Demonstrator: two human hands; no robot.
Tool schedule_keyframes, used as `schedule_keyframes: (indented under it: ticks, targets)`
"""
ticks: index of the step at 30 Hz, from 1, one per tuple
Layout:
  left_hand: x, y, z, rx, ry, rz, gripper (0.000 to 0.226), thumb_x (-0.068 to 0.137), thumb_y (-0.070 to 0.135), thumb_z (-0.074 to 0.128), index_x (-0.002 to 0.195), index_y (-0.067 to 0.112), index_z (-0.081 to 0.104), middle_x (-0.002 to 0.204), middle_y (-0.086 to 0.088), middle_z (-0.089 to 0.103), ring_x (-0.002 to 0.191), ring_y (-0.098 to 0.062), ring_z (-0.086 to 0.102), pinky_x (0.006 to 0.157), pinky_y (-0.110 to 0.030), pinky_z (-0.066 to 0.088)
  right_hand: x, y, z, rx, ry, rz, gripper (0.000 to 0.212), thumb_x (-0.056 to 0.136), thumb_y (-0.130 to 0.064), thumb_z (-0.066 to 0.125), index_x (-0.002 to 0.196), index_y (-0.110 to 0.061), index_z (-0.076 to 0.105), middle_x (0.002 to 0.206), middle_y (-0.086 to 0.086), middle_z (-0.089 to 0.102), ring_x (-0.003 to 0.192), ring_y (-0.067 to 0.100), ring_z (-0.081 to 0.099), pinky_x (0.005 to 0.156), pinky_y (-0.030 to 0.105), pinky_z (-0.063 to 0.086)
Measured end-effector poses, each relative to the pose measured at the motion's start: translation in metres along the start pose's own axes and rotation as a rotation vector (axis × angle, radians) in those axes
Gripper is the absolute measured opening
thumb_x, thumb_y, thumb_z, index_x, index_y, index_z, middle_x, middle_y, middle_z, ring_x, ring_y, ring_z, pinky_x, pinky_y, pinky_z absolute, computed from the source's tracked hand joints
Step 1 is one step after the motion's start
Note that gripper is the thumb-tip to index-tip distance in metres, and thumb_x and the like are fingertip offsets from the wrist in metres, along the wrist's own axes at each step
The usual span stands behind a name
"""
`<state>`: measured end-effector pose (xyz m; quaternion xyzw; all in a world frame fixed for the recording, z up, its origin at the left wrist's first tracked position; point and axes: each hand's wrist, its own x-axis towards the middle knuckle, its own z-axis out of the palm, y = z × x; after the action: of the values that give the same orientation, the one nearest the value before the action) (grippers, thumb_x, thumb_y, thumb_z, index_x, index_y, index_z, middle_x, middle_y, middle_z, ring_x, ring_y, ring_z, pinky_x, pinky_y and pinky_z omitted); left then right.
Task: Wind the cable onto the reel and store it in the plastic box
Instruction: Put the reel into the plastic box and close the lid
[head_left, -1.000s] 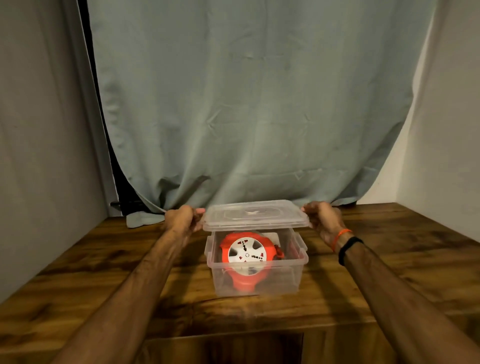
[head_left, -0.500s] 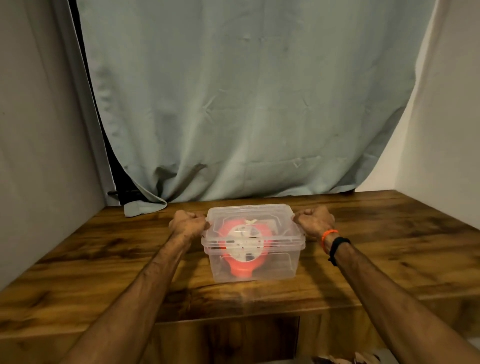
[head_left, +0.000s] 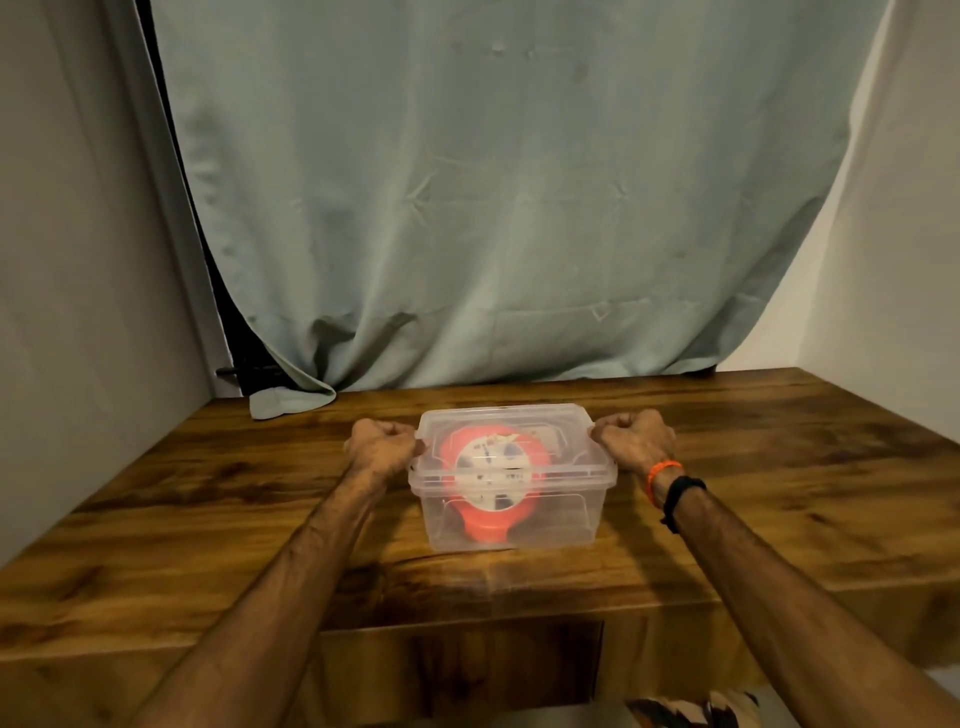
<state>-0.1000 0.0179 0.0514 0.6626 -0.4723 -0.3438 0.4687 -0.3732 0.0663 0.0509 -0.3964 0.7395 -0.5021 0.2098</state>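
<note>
Though the reel (head_left: 491, 475) carries small dark marks on its white face, they are too blurred through the plastic to read, and no brand or label can be made out anywhere in the head view. That reel, orange with a white centre, stands on edge inside the clear plastic box (head_left: 511, 514), which sits in the middle of the frame on the wooden counter (head_left: 208, 499). A clear lid (head_left: 506, 418) lies on top of the box.

At the box's left end, the left hand (head_left: 382, 447) is curled into a fist with its fingers against the lid's edge and the rim below it; at the right end, the right hand (head_left: 636, 439) is curled the same way on that edge. Whether the fingers hook under the rim cannot be told. An orange band (head_left: 662, 470) and a black band (head_left: 683, 493) circle the right wrist.

Bare counter stretches wide to the left and right of the box and runs behind it to a pale green curtain (head_left: 493, 208) that fills the upper centre of the frame, its lower left corner resting on the counter. Plain walls close the counter in at the far left and far right. The counter's front edge crosses the lower part of the frame, well in front of the box, with both forearms reaching over it.
</note>
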Motion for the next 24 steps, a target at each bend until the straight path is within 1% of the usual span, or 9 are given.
schedule_keyframes:
  ticks: [5,8,10,12,13,15,17,20,24]
  targets:
    - [0.002,-0.007,0.003,-0.015,-0.020,-0.003,0.014,0.079,0.008,0.078,0.089,0.013,0.071,0.093,-0.002,0.067,0.089,-0.017,0.060,0.079,-0.030,0.054,0.003,0.003,0.002,0.037,-0.019,0.029,0.005,0.077,-0.014,0.068,0.073,-0.015,0.072,0.081,0.002,0.069,0.086,0.020,0.063,0.085,0.036,0.054]
    - [0.009,-0.004,0.005,-0.008,-0.029,-0.006,0.012,0.078,0.007,0.076,0.080,0.017,0.068,0.088,-0.001,0.066,0.091,-0.021,0.062,0.086,-0.036,0.057,0.011,0.001,0.006,0.049,-0.070,0.023,0.006,0.077,-0.023,0.070,0.074,-0.018,0.069,0.090,0.001,0.071,0.092,0.022,0.063,0.088,0.036,0.052]
    - [0.012,0.000,0.009,0.024,-0.029,0.017,0.021,0.082,0.008,0.069,0.070,0.021,0.060,0.078,0.003,0.060,0.091,-0.022,0.061,0.088,-0.040,0.057,0.016,-0.001,0.010,0.039,-0.133,0.012,0.009,0.081,-0.028,0.068,0.087,-0.021,0.069,0.102,0.002,0.070,0.097,0.023,0.063,0.091,0.036,0.051]
    - [0.012,0.004,0.014,0.049,-0.032,0.043,0.026,0.088,0.010,0.062,0.066,0.023,0.057,0.079,0.001,0.061,0.089,-0.024,0.060,0.087,-0.041,0.057,0.020,-0.002,0.014,0.016,-0.210,-0.004,0.022,0.087,-0.029,0.063,0.106,-0.022,0.068,0.113,0.005,0.068,0.103,0.025,0.063,0.096,0.040,0.050]
    - [0.012,0.005,0.017,0.050,-0.046,0.057,0.022,0.090,0.012,0.059,0.071,0.021,0.061,0.088,-0.004,0.065,0.090,-0.025,0.061,0.088,-0.040,0.057,0.022,-0.002,0.016,-0.015,-0.241,-0.022,0.026,0.089,-0.028,0.060,0.113,-0.021,0.067,0.117,0.006,0.067,0.106,0.027,0.063,0.098,0.042,0.049]
    - [0.010,0.004,0.024,0.056,-0.067,0.075,0.017,0.094,0.015,0.055,0.099,0.014,0.072,0.113,-0.011,0.069,0.104,-0.030,0.063,0.091,-0.037,0.054,0.024,-0.001,0.018,-0.077,-0.281,-0.063,0.029,0.092,-0.025,0.055,0.118,-0.020,0.065,0.122,0.006,0.065,0.109,0.028,0.061,0.100,0.042,0.048]
    - [0.008,0.000,0.029,0.059,-0.052,0.083,0.029,0.097,0.018,0.052,0.121,0.010,0.067,0.128,-0.012,0.065,0.115,-0.031,0.060,0.097,-0.036,0.049,0.023,0.000,0.018,-0.093,-0.311,-0.086,0.030,0.094,-0.023,0.051,0.121,-0.020,0.063,0.123,0.005,0.064,0.110,0.027,0.061,0.100,0.042,0.047]
    - [0.009,-0.006,0.032,0.049,-0.070,0.116,0.031,0.098,0.018,0.049,0.123,0.013,0.067,0.126,-0.011,0.067,0.114,-0.030,0.061,0.100,-0.037,0.050,0.020,0.002,0.017,-0.076,-0.345,-0.091,0.034,0.096,-0.022,0.048,0.129,-0.023,0.057,0.128,0.004,0.061,0.111,0.026,0.059,0.100,0.043,0.047]
    - [0.012,-0.015,0.031,0.000,-0.105,0.124,0.034,0.097,0.020,0.049,0.125,0.015,0.067,0.124,-0.008,0.068,0.112,-0.029,0.063,0.100,-0.044,0.051,0.021,0.006,0.018,-0.091,-0.351,-0.133,0.042,0.098,-0.024,0.045,0.140,-0.023,0.047,0.141,0.001,0.051,0.124,0.025,0.051,0.109,0.040,0.038]
